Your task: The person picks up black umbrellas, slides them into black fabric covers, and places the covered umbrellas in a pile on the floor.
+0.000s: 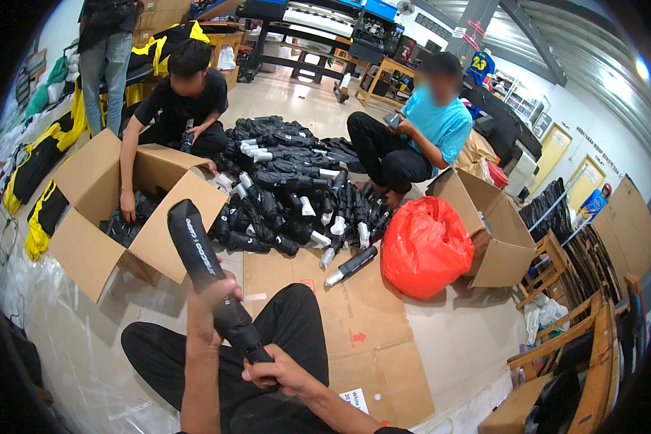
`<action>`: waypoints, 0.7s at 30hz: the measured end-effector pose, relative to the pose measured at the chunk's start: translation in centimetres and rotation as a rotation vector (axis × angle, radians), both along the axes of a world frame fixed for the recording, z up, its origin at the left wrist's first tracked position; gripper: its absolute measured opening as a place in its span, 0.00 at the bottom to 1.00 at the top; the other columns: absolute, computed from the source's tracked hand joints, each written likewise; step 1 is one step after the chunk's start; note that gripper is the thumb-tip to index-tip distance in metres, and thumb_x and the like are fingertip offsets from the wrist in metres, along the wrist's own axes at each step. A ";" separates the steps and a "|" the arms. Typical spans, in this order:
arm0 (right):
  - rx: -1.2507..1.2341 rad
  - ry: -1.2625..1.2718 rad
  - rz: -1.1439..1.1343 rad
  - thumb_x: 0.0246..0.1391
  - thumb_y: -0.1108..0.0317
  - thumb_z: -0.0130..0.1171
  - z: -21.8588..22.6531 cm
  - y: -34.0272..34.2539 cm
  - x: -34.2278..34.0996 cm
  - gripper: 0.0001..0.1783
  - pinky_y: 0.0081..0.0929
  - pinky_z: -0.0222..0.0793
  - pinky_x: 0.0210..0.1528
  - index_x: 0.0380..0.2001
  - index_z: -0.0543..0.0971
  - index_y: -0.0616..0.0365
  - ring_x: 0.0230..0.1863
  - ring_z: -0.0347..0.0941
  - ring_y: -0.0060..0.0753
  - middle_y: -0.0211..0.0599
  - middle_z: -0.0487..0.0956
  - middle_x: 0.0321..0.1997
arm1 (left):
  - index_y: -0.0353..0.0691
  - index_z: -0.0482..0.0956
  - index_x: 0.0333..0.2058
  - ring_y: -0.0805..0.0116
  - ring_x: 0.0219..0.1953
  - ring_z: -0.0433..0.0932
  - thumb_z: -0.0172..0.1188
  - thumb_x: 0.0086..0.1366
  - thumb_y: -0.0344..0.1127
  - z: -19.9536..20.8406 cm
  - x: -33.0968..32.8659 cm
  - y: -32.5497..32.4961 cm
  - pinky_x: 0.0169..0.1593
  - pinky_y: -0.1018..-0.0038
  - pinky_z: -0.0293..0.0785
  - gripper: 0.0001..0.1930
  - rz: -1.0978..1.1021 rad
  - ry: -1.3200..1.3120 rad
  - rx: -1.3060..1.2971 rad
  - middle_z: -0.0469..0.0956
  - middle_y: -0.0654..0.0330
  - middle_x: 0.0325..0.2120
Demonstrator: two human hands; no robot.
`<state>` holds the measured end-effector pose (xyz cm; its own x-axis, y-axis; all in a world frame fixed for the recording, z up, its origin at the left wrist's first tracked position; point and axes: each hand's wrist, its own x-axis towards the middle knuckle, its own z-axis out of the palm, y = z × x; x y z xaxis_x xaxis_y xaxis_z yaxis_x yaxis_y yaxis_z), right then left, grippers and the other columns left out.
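Folded umbrella, black, sleeved: one (204, 260); left of centre, lower half of the frame; tilted, broad end toward upper left, narrow end toward lower right; pale lettering along the sleeve.
Left hand: one (206, 307); wrapped around the middle of the sleeve, fingers curled over its right side; partly blurred.
Right hand: one (286, 372); lower centre; thumb and fingers closed around the narrow dark end; exact finger placing under it cannot be told.
Sleeve handling: likely best with the left grip snug but not crushing, so the fabric lies flat and does not ruck or twist.
Narrow-end handling: the right hand would do well to hold firm and in line with the shaft; a sideways pull could bend it or bunch the cloth.
Working height: above the crossed legs (282, 318), a sensible place, since a slip would probably end on cloth rather than tile.
Loose umbrella: one (354, 265); centre of the frame, on the flattened cardboard (362, 318); pale-wrapped handle toward lower left; best kept apart from the held piece.
Umbrella pile: many (278, 192); upper centre, black, several handles pale-wrapped.
Red bag: one (428, 249); right of centre, beside a cardboard box (510, 260).
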<state>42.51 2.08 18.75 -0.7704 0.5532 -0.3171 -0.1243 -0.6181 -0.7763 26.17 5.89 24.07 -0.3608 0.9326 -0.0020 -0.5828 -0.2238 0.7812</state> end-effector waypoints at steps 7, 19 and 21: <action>0.480 -0.317 -0.143 0.51 0.63 0.69 -0.5 -1.5 -0.4 0.12 0.19 0.55 0.27 0.25 0.77 0.57 0.24 0.61 0.13 0.19 0.69 0.20 | 0.37 0.68 0.52 0.68 0.26 0.78 0.67 0.50 0.29 0.1 -1.9 0.6 0.33 0.73 0.78 0.29 0.000 -0.080 0.023 0.74 0.59 0.29; -0.231 0.346 0.165 0.51 0.72 0.63 -0.2 0.3 -0.7 0.10 0.21 0.47 0.20 0.28 0.70 0.57 0.12 0.53 0.15 0.21 0.59 0.11 | 0.37 0.70 0.52 0.68 0.26 0.79 0.70 0.50 0.31 2.2 -1.5 0.7 0.31 0.75 0.76 0.30 0.011 0.006 0.051 0.76 0.59 0.28; -0.233 0.337 0.132 0.52 0.71 0.63 0.4 0.6 -1.3 0.10 0.21 0.46 0.19 0.27 0.70 0.57 0.12 0.52 0.15 0.21 0.60 0.12 | 0.37 0.70 0.52 0.69 0.26 0.79 0.70 0.50 0.31 1.5 -0.5 -0.1 0.31 0.75 0.76 0.29 -0.029 0.048 0.004 0.76 0.60 0.28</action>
